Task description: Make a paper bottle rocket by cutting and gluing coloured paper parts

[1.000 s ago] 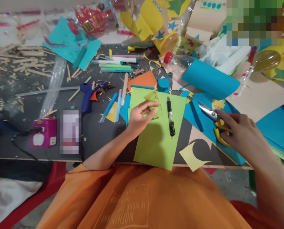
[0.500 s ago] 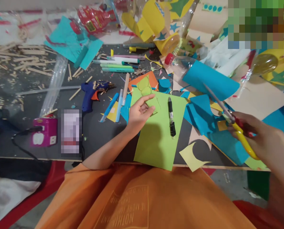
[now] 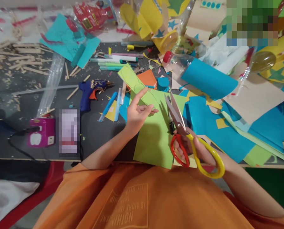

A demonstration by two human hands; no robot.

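My left hand (image 3: pixel 138 113) pinches a light green paper strip (image 3: pixel 130 78) between thumb and fingers. Drawn outlines, including a round one, show on the strip. In my right hand (image 3: pixel 200 149) is a pair of scissors (image 3: pixel 179 122) with one red and one yellow handle loop. Their blades are parted, pointing away from me, and stand apart from the strip. Under both hands lies a larger green sheet (image 3: pixel 149 146). A black pen (image 3: pixel 171 125) rests on that sheet, partly hidden behind the scissors.
A blue glue gun (image 3: pixel 86 93) and blue markers (image 3: pixel 108 106) lie on the left. Blue paper scraps (image 3: pixel 201 117) spread to the right, below a bottle wrapped in blue paper (image 3: pixel 208 78). Wooden sticks (image 3: pixel 25 58) litter the far left. A purple power block (image 3: pixel 41 132) sits near the edge.
My right hand has brought the scissors from the right side to the middle, over the green sheet, and their blades now stand apart. The strip in my left hand has turned and shows more fully.
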